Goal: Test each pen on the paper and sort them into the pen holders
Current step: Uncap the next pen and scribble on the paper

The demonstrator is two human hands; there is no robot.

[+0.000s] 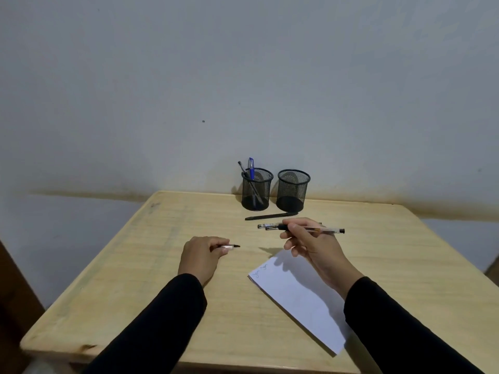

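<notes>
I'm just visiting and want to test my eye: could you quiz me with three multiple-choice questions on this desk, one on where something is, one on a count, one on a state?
1. Where does the all-black pen lie?
A. On the paper
B. On the table, in front of the pen holders
C. In a holder

2. How many pens stand in the left pen holder?
A. None
B. Two
C. Five

3. What is the right hand doing?
A. Gripping a clear pen
B. Lying flat
C. Pressing the paper

Answers: 1 B, it rests on bare wood before them. 2 B, one blue and one dark. 3 A, fingers curl round the barrel.
</notes>
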